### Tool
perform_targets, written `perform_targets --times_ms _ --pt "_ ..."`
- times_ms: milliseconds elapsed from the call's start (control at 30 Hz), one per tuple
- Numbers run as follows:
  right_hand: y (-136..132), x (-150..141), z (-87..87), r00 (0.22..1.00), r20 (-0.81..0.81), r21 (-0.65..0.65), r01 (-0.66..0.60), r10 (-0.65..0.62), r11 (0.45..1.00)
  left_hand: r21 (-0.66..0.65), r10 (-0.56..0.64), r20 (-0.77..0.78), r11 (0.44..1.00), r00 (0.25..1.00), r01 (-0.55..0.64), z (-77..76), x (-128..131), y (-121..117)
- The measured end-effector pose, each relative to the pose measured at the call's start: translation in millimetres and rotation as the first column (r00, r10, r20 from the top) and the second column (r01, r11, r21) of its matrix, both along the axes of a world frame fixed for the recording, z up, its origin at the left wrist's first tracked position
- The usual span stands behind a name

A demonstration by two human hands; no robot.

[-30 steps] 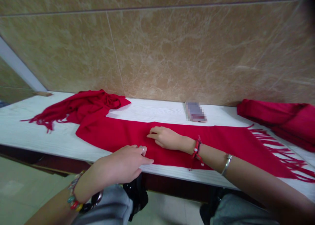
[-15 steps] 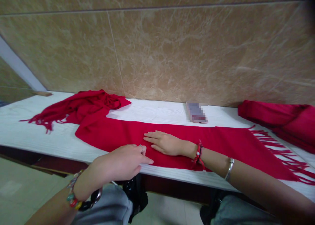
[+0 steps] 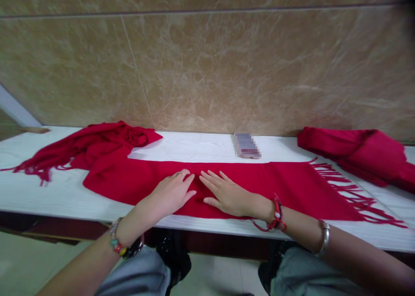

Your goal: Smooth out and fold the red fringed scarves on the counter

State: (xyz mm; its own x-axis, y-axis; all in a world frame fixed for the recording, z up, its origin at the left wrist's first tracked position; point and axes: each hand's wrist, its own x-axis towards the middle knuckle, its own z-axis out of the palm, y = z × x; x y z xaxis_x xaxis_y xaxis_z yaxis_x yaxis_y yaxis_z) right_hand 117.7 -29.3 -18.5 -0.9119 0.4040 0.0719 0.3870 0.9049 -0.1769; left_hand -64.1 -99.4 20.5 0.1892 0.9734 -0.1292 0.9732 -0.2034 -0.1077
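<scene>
A long red scarf (image 3: 279, 188) lies stretched along the white table (image 3: 58, 194), its fringe at the right end and its left part bunched up. My left hand (image 3: 171, 194) rests flat on the scarf's middle, fingers stretched out, a ring on one finger. My right hand (image 3: 227, 194) lies flat on the cloth just beside it, fingers spread and pointing left. Both hands press on the fabric and hold nothing.
A second red scarf (image 3: 356, 153) is heaped at the far right of the table. A phone (image 3: 246, 145) lies near the marble wall behind the scarf. The table's front edge runs just below my wrists; my knees are under it.
My left hand moved from the scarf's near edge up onto the cloth and flattened. My right hand opened out flat and slid slightly right. The view shifted a little to the right.
</scene>
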Motion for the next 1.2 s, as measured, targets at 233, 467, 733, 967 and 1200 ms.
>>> perform_targets --times_ms 233,467,733,967,1200 --pt "15 15 -4.3 0.991 0.0 0.072 0.134 -0.135 0.988 -0.361 0.128 0.066 0.928 0.99 -0.096 -2.3 1 11" --pt "30 45 -7.7 0.956 -0.013 0.148 0.29 -0.292 0.945 -0.385 0.125 0.018 0.917 0.992 -0.108 12.0 9 17" --pt "17 68 5.4 0.98 -0.151 0.089 0.147 -0.133 0.985 -0.195 -0.288 0.122 0.932 0.95 0.307 14.3 25 9" --pt "-14 77 8.7 0.971 -0.179 0.162 -0.131 0.159 0.978 -0.094 -0.416 -0.122 0.908 0.901 0.407 11.4 35 -10" --pt "-16 72 1.6 0.954 -0.133 0.413 -0.194 0.269 0.89 -0.022 -0.448 -0.197 0.891 0.872 0.452 5.4 36 -14"
